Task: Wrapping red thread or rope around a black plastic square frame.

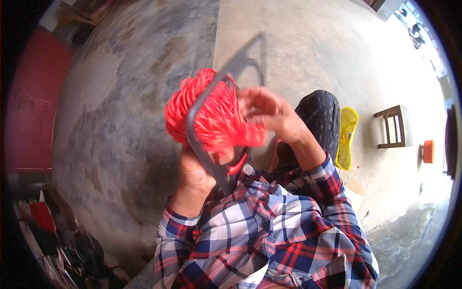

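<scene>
A thick bundle of red cord (204, 113) hangs in front of my chest, its many strands looped together. A dark grey angular frame (192, 127) crosses the bundle, its far end blurred by motion. My left hand (195, 172) grips the frame at its near lower part, its fingers partly hidden under the cord. Beside the bundle's right side, my right hand (269, 113) has its thumb and fingers curved and apart, slightly blurred. Its fingertips are at the strands; whether they touch is unclear. A red loop (237, 166) shows below the bundle.
Right of my dark-trousered knee (317, 115) lies a yellow object (346, 138) on the concrete floor (288, 53). Farther right are a small wooden stool (399, 127) and an orange-red block (428, 151). A red panel (31, 101) and dark clutter (72, 241) line the left side.
</scene>
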### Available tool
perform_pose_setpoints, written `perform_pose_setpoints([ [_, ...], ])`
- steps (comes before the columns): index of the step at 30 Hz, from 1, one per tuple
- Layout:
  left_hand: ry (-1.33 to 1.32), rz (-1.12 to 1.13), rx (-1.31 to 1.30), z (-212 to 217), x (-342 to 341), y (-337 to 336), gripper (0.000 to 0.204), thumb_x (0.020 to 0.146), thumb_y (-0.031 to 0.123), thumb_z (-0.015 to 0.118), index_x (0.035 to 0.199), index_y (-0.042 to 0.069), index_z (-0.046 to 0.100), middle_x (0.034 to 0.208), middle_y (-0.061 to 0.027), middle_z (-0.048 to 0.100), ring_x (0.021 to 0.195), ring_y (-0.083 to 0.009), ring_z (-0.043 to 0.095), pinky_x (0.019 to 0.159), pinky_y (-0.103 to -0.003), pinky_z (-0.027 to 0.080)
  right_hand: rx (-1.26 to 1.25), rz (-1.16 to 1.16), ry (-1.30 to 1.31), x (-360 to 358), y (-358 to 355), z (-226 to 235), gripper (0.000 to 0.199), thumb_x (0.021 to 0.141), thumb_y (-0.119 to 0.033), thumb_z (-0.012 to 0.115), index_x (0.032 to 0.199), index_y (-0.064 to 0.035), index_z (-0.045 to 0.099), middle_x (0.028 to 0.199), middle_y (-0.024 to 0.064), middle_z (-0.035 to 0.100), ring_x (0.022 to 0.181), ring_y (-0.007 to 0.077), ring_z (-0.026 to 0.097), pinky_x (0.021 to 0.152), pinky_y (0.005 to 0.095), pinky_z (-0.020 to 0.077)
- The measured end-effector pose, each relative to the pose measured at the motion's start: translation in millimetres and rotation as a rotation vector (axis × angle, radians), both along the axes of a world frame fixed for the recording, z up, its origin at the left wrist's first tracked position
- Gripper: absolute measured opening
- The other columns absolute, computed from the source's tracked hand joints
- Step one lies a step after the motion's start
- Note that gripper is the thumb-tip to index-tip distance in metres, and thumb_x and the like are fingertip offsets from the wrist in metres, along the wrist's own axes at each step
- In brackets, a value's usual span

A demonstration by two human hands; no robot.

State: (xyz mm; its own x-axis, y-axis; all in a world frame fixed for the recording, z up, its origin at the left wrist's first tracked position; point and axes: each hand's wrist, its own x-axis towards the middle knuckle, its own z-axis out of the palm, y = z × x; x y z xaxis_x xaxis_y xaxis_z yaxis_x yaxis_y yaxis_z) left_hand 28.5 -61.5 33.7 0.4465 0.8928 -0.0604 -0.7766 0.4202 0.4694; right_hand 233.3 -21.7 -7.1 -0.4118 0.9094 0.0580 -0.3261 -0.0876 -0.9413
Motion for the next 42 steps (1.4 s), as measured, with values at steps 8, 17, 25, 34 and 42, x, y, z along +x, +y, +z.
perform_pose_setpoints([
  [8,0.076,0.082,-0.076,-16.6,-10.8,3.4,0.032,0.077,-0.001,0.066,0.109,0.001,0.058,0.093,-0.0092,0.063,0.071,-0.0176,0.060,0.054,-0.025,0.045,0.223,-0.277,0.072,-32.2,-33.4,26.6,0.047,0.078,-0.002,0.075,0.121,-0.0030,0.055,0.115,0.0034,0.056,0.108,0.0131,0.055,0.095,0.0286,0.0424],
  [17,0.037,0.024,0.110,-3.9,-18.1,7.4,0.084,0.074,0.043,0.060,0.143,0.002,0.035,0.114,-0.0142,0.054,0.067,-0.0178,0.045,0.050,-0.028,0.035,0.013,-0.651,0.640,20.7,2.1,63.2,0.039,0.091,-0.036,0.058,0.110,-0.0027,0.056,0.104,0.0136,0.064,0.095,0.0252,0.064,0.086,0.0395,0.0524],
  [25,0.048,0.187,0.111,-32.6,-53.4,12.2,0.052,0.091,0.035,0.047,0.134,0.005,0.048,0.101,-0.0143,0.051,0.067,-0.0179,0.046,0.048,-0.026,0.035,-0.098,-0.024,1.079,106.2,-2.6,-21.2,0.047,0.097,-0.055,0.037,0.106,-0.0131,0.056,0.086,0.0065,0.060,0.070,0.0187,0.059,0.061,0.0390,0.0502],
  [34,0.096,-0.072,0.039,-36.1,-58.0,16.1,0.048,0.099,0.037,0.040,0.121,-0.005,0.053,0.086,-0.0159,0.062,0.050,-0.0129,0.045,0.043,-0.025,0.035,-0.306,-0.304,-0.321,20.1,-26.3,-57.5,0.035,0.091,-0.035,0.063,0.106,-0.0034,0.067,0.080,0.0043,0.067,0.071,0.0104,0.061,0.066,0.0276,0.0516],
  [42,0.347,0.141,0.172,4.6,-7.2,1.3,0.040,0.094,0.021,0.057,0.130,0.006,0.051,0.119,-0.0196,0.057,0.062,-0.0154,0.054,0.046,-0.026,0.045,-0.140,-0.231,0.050,-25.4,14.9,-13.3,0.036,0.093,-0.027,0.062,0.114,0.0026,0.058,0.100,0.0079,0.064,0.087,0.0140,0.062,0.078,0.0281,0.0509],
])
